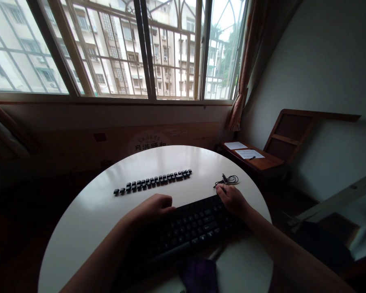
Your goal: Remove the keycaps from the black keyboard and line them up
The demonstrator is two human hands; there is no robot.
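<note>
A black keyboard (201, 224) lies slantwise close in front of me, its left part dark in shadow. My left hand (158, 205) is closed on its far edge, with the fingertips hidden. At the far right corner my right hand (232, 198) is closed too, gripping the keyboard there. Just beyond that hand lies a bundled black cable (231, 179). Loose black keycaps (152, 181) stand in two slanting rows across the table, beyond my left hand. Below the keyboard is a dark purple cloth-like thing (199, 276), blurred, with a thin light-coloured item (216, 253) beside it.
The round white table (88, 221) has a curved edge on both sides. To the right, a wooden chair (289, 138) stands by a low wooden surface (270, 161) bearing paper sheets (249, 154) and a pen (251, 158). Barred windows (171, 61) face me beyond a printed box (183, 134).
</note>
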